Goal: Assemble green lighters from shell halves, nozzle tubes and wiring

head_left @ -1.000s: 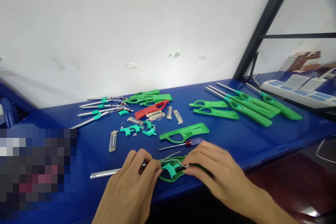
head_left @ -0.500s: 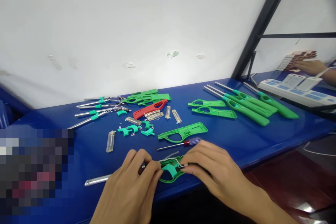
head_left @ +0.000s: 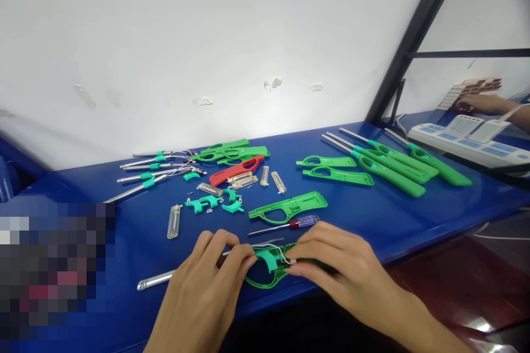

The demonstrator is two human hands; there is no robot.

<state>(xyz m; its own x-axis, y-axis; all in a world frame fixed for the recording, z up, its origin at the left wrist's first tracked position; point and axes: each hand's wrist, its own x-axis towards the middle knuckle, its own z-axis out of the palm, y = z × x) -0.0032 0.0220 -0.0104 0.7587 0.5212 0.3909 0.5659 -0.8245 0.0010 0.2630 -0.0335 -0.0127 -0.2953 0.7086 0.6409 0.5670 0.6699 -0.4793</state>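
A half-built green lighter shell (head_left: 265, 278) with a teal trigger (head_left: 270, 260) and a white wire (head_left: 278, 249) lies at the near edge of the blue table (head_left: 393, 220). Its metal tube (head_left: 157, 280) sticks out to the left. My left hand (head_left: 207, 292) pinches the tube end of the shell, fingers closed. Pressed on the shell's rear, my right hand (head_left: 335, 265) pinches the wire end with closed fingers. A small screwdriver (head_left: 290, 225) with a clear purple handle lies just beyond my hands.
An empty green shell (head_left: 290, 207) lies behind the screwdriver. Teal triggers (head_left: 211, 203), clear fuel tanks (head_left: 174, 220), a red shell (head_left: 236, 171) and metal tubes (head_left: 149, 174) lie at the left. Finished green lighters (head_left: 397, 168) lie at the right. Another person's hand (head_left: 484, 102) is at a white device (head_left: 464, 140).
My hands and the green shell have shifted slightly up and left on the table. The shell has tilted a little, and the wire loop now sits higher above the trigger.
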